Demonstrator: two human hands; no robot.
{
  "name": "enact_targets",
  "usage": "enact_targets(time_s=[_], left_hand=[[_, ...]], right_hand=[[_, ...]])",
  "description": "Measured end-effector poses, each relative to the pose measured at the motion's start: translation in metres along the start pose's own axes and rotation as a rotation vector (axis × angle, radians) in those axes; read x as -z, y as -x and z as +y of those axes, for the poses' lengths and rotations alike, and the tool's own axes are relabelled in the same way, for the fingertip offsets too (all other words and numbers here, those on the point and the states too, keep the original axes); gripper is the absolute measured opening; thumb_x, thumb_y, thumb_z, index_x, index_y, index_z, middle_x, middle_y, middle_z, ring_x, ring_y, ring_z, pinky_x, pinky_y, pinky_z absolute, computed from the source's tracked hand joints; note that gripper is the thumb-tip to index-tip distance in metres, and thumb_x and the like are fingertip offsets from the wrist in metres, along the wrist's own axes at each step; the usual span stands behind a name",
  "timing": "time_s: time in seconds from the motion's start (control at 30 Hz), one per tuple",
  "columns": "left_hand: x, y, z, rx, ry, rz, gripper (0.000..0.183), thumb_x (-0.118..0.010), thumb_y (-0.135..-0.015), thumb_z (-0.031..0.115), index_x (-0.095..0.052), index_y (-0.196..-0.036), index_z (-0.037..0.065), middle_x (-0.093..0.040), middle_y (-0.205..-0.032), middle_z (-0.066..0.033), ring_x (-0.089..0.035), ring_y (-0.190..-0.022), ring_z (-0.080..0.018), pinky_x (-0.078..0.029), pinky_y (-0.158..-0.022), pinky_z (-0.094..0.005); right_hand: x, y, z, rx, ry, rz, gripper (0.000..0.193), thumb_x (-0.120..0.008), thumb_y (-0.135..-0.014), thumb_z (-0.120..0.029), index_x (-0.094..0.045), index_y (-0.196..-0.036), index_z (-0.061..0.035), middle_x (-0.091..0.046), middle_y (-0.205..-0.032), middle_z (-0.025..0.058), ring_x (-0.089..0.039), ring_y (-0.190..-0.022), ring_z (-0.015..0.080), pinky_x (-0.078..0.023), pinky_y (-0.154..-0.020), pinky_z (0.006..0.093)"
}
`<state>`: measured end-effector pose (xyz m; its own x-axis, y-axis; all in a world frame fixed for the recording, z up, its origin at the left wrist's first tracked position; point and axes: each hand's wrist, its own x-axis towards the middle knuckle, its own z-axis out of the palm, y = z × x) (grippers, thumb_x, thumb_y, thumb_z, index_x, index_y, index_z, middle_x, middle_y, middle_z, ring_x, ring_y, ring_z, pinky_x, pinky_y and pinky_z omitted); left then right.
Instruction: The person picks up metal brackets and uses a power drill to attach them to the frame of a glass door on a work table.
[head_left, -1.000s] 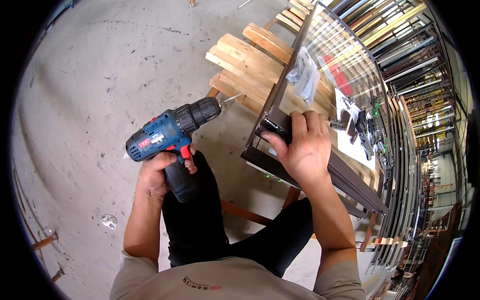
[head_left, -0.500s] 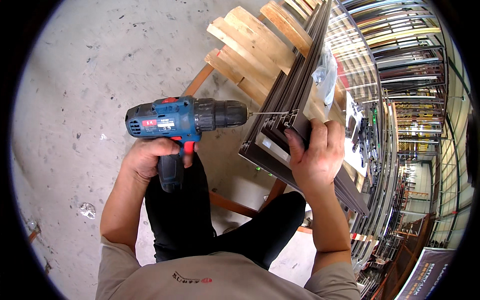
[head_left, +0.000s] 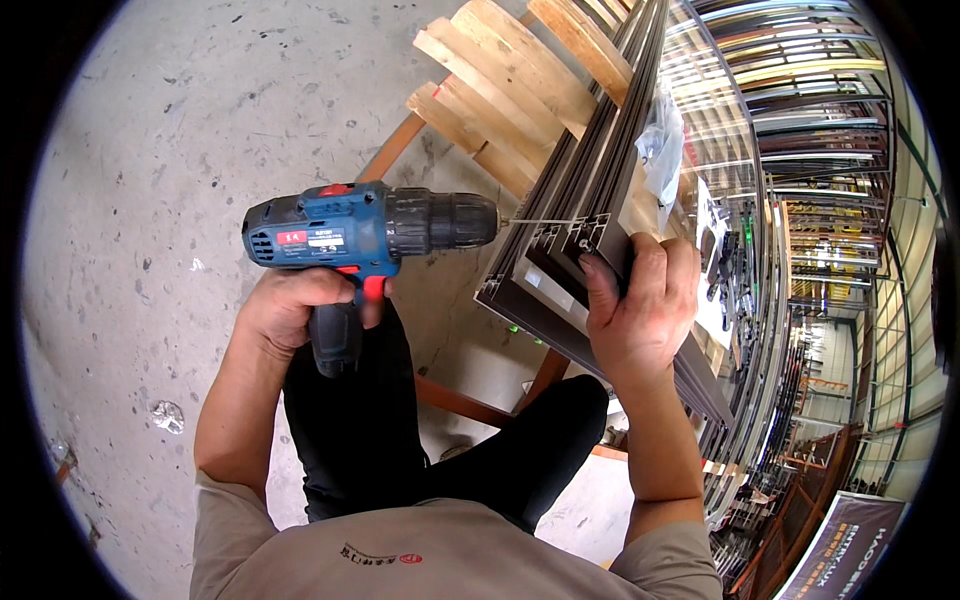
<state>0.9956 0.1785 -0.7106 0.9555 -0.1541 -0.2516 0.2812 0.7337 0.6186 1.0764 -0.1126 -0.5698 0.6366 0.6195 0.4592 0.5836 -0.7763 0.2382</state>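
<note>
My left hand [head_left: 290,308] is wrapped round the grip of a blue and black cordless drill [head_left: 340,228], with a finger at its red trigger. From the chuck a long thin bit [head_left: 540,222] reaches right to the cut ends of dark brown metal profiles [head_left: 572,190]; whether its tip is inside one cannot be seen. My right hand [head_left: 645,312] is closed on the near end of the rightmost profile, its thumb over the end face beside a small round screw hole or screw head [head_left: 586,245].
Wooden boards [head_left: 500,65] lie under the profiles on a brown stand [head_left: 390,147]. Clear plastic wrap [head_left: 660,150] and black fittings [head_left: 735,265] lie to the right. Racks of long profiles [head_left: 810,100] fill the far right. Crumpled foil [head_left: 167,416] lies on the concrete floor.
The drill has shifted slightly left and the profile ends, with my right hand on them, slightly right. Both hands keep their holds.
</note>
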Motion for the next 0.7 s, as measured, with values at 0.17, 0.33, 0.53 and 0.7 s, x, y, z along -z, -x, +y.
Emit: enact_targets(time_s=[0.17, 0.33, 0.53, 0.7], left_hand=[[0.0005, -0.0041, -0.0004, 0.035, -0.069, 0.032, 0.060, -0.072, -0.057, 0.014, -0.068, -0.114, -0.004, -0.073, -0.091, -0.0202, -0.071, -0.075, -0.0302, -0.059, -0.073, -0.0414], [0.0027, -0.0040, -0.0024, 0.015, -0.072, 0.023, 0.061, -0.073, -0.055, 0.015, -0.069, -0.113, -0.003, -0.073, -0.091, -0.0196, -0.071, -0.075, -0.0303, -0.059, -0.072, -0.0423], [0.0017, -0.0048, 0.0012, 0.024, -0.107, 0.039, 0.062, -0.073, -0.053, 0.016, -0.070, -0.113, -0.003, -0.073, -0.090, -0.0187, -0.071, -0.076, -0.0301, -0.059, -0.073, -0.0422], [-0.0022, -0.0042, 0.0043, -0.035, -0.040, -0.009, 0.046, -0.073, -0.063, 0.007, -0.070, -0.108, -0.005, -0.073, -0.090, -0.0181, -0.071, -0.068, -0.0256, -0.059, -0.065, -0.0377]], right_hand=[[-0.0025, 0.0016, 0.0037, 0.006, 0.001, 0.001, 0.045, -0.082, -0.082, -0.034, -0.058, -0.103, -0.0010, -0.050, -0.086, 0.0173, -0.052, -0.077, 0.0385, -0.044, -0.066, 0.0496], [-0.0020, 0.0000, 0.0019, 0.011, -0.001, 0.012, 0.045, -0.081, -0.083, -0.035, -0.058, -0.102, -0.0010, -0.050, -0.086, 0.0173, -0.052, -0.076, 0.0387, -0.044, -0.066, 0.0496], [-0.0026, 0.0003, 0.0024, 0.009, -0.001, 0.011, 0.045, -0.081, -0.083, -0.034, -0.058, -0.102, -0.0010, -0.049, -0.085, 0.0173, -0.052, -0.076, 0.0385, -0.044, -0.065, 0.0492], [-0.0017, -0.0007, 0.0016, 0.006, -0.001, 0.007, 0.045, -0.081, -0.082, -0.034, -0.059, -0.101, -0.0010, -0.049, -0.085, 0.0172, -0.052, -0.076, 0.0383, -0.043, -0.065, 0.0490]])
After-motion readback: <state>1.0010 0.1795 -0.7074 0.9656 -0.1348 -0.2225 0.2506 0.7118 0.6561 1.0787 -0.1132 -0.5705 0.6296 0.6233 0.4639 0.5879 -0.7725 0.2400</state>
